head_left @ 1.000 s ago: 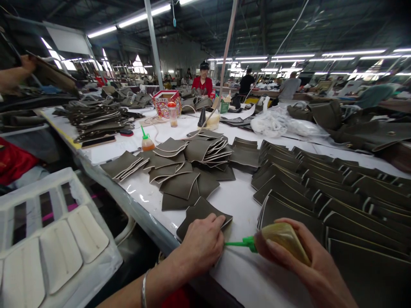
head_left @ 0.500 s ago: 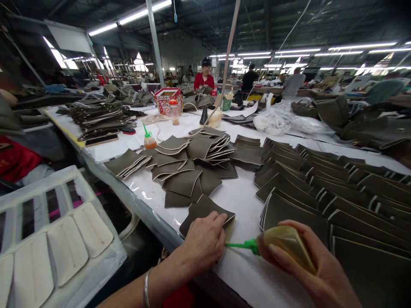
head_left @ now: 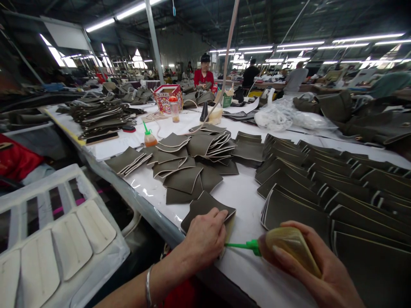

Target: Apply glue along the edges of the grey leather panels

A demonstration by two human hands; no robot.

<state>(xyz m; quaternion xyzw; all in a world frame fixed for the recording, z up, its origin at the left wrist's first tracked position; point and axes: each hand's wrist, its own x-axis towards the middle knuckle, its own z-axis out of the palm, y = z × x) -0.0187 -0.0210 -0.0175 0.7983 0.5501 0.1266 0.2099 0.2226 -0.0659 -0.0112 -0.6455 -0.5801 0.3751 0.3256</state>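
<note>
Glue bottle (head_left: 290, 248) enclosed in right hand (head_left: 308, 265) grip, nozzle toward leather piece (head_left: 205, 207) under left hand (head_left: 204, 239).

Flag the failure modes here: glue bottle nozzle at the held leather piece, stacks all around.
1. The left hand pins the leather piece right where the green nozzle points, so glue could land on the fingers.
2. The right hand squeezes the glue bottle; too much pressure might smear the white table.
3. The fanned stacks of pieces lie beside the bottle, and a stray drip could mark them.
</note>
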